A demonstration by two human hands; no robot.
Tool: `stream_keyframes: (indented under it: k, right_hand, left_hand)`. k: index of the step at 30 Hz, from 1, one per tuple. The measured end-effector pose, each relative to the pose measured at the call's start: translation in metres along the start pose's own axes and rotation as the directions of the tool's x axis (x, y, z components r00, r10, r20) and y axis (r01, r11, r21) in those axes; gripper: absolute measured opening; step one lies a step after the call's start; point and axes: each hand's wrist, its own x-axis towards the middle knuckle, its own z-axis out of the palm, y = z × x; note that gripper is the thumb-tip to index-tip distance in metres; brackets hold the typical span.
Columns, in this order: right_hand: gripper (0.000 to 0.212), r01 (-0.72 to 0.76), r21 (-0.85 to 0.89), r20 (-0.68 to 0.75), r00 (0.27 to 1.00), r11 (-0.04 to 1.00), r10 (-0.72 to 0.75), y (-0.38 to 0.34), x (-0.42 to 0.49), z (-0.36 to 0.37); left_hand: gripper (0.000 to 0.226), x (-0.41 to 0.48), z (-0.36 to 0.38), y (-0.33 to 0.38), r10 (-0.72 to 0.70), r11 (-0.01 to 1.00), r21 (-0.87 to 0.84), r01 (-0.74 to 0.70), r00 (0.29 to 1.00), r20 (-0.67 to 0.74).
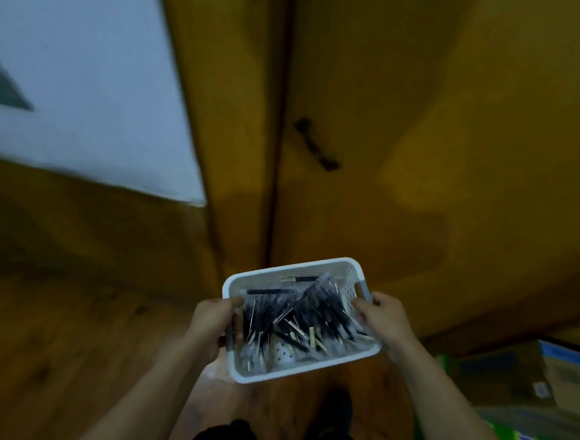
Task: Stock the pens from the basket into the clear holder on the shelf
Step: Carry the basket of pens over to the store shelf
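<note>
I carry a white perforated plastic basket (287,271) in front of me, low in the head view. Several dark pens with pale gold tips (299,317) lie jumbled inside it. My left hand (208,328) grips the basket's left rim, thumb over the edge. My right hand (383,318) grips the right rim by its grey handle. The picture is blurred. No clear holder or shelf shows in the frame.
A yellow-brown wooden door (395,126) with a dark handle (316,144) stands straight ahead. A pale wall (77,90) is at upper left. Wooden floor (67,338) lies below. Cardboard boxes (546,377) sit at lower right, close to my right forearm.
</note>
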Motion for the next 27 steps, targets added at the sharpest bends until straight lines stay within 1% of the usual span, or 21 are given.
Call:
stream_keyframes:
  k: [4, 8, 11, 14, 17, 20, 22, 25, 27]
  right_hand:
    - [0.008, 0.088, -0.073, 0.132, 0.988, 0.994, -0.078, -0.047, -0.014, 0.072]
    - [0.007, 0.192, -0.148, 0.284, 0.948, 0.970, -0.144, -0.092, -0.020, 0.136]
    - [0.010, 0.264, -0.186, 0.380, 0.907, 0.946, -0.179, -0.123, -0.020, 0.182]
    - [0.018, 0.323, -0.208, 0.471, 0.861, 0.923, -0.195, -0.154, -0.015, 0.228]
    - [0.023, 0.375, -0.216, 0.543, 0.814, 0.902, -0.208, -0.185, -0.006, 0.278]
    - [0.015, 0.440, -0.208, 0.610, 0.756, 0.874, -0.236, -0.218, 0.004, 0.328]
    - [0.011, 0.457, -0.191, 0.659, 0.716, 0.869, -0.232, -0.240, 0.009, 0.358]
    - [0.011, 0.481, -0.186, 0.716, 0.663, 0.857, -0.217, -0.273, 0.016, 0.399]
    - [0.011, 0.508, -0.178, 0.756, 0.619, 0.843, -0.213, -0.296, 0.018, 0.426]
  left_hand:
    - [0.027, 0.005, -0.084, -0.010, 0.008, 0.995, -0.094, -0.022, 0.989, -0.148]
    - [0.040, 0.002, -0.154, -0.017, -0.045, 0.980, -0.200, -0.012, 0.959, -0.280]
    - [0.052, 0.000, -0.198, -0.026, -0.096, 0.952, -0.307, -0.020, 0.929, -0.357]
    - [0.057, 0.000, -0.235, -0.036, -0.175, 0.921, -0.390, -0.015, 0.878, -0.446]
    - [0.053, 0.004, -0.268, -0.037, -0.260, 0.880, -0.474, -0.009, 0.827, -0.498]
    - [0.041, 0.011, -0.299, -0.029, -0.331, 0.834, -0.551, -0.018, 0.783, -0.526]
    - [0.035, 0.016, -0.319, -0.021, -0.387, 0.804, -0.594, -0.010, 0.750, -0.536]
    - [0.030, 0.025, -0.348, -0.010, -0.456, 0.767, -0.642, -0.005, 0.699, -0.550]
    - [0.027, 0.029, -0.365, -0.003, -0.471, 0.751, -0.660, -0.027, 0.678, -0.564]
